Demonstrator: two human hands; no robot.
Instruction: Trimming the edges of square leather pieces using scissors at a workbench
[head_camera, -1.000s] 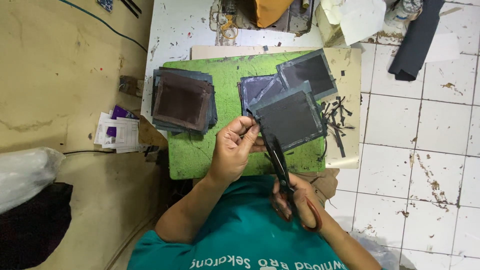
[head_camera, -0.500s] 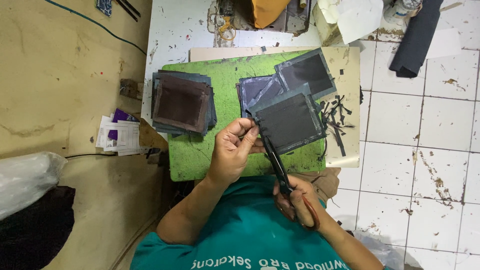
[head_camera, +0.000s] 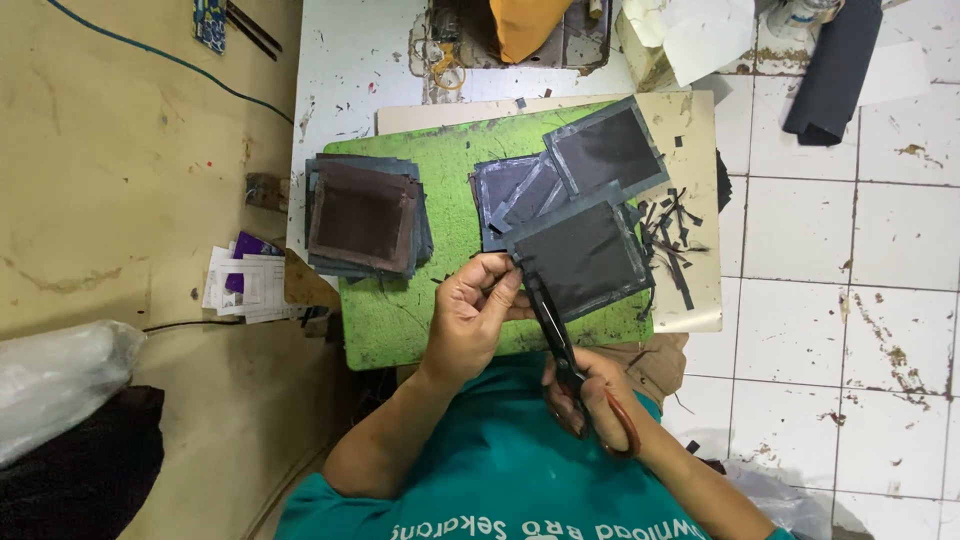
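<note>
Your left hand (head_camera: 470, 315) pinches the dark sheet (head_camera: 585, 258) above the green mat (head_camera: 450, 190) while your right hand (head_camera: 590, 395), closed on the scissors (head_camera: 555, 340), has advanced the blades along its left edge, extending the trim.

From where I sit, little has shifted — the scissors (head_camera: 558, 340) have worked further along the near-left edge of the dark square piece (head_camera: 583, 258); their blades now lie more upright than a second ago; my right hand (head_camera: 592, 398) has drawn slightly nearer — the left hand (head_camera: 470, 315) has re-pinched the piece's corner.
</note>
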